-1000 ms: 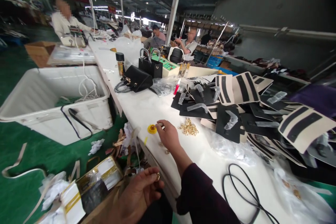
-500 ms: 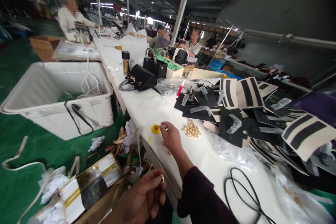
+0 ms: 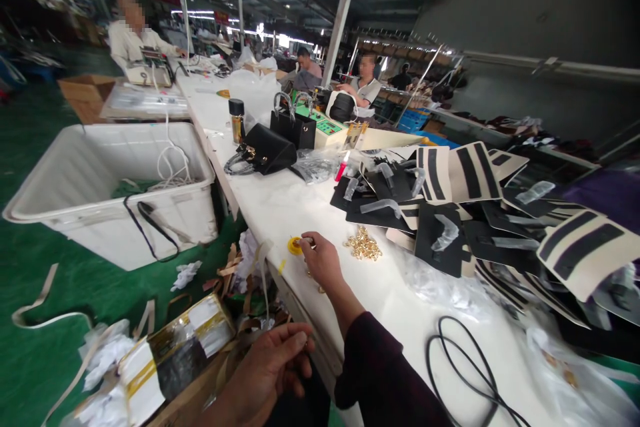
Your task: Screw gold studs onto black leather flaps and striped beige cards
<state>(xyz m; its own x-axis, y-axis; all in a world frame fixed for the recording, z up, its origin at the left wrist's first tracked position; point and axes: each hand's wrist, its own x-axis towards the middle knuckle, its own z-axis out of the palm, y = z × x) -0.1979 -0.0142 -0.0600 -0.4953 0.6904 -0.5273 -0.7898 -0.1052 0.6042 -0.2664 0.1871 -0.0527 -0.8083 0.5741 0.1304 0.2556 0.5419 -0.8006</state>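
Note:
My right hand reaches over the white table, thumb and fingertips pinched together at the edge of a small round yellow dish. What lies between those fingertips is too small to make out. Near the table's front edge, my left hand has its thumb and forefinger closed on a small gold metal fitting, mostly hidden by the fingers. A pile of small gold metal fittings lies just right of my right hand. A few more gold bits sit on the tabletop, partly behind that hand's wrist.
Black and cream bag panels are heaped on the right. A black cable loops across the table. Farther back are a black handbag and a spray can. A white bin stands left; co-workers sit beyond.
My left hand has turned slightly, and the gold fitting in its fingertips shows less than before. My right hand stays at the yellow dish. The view has shifted a little.

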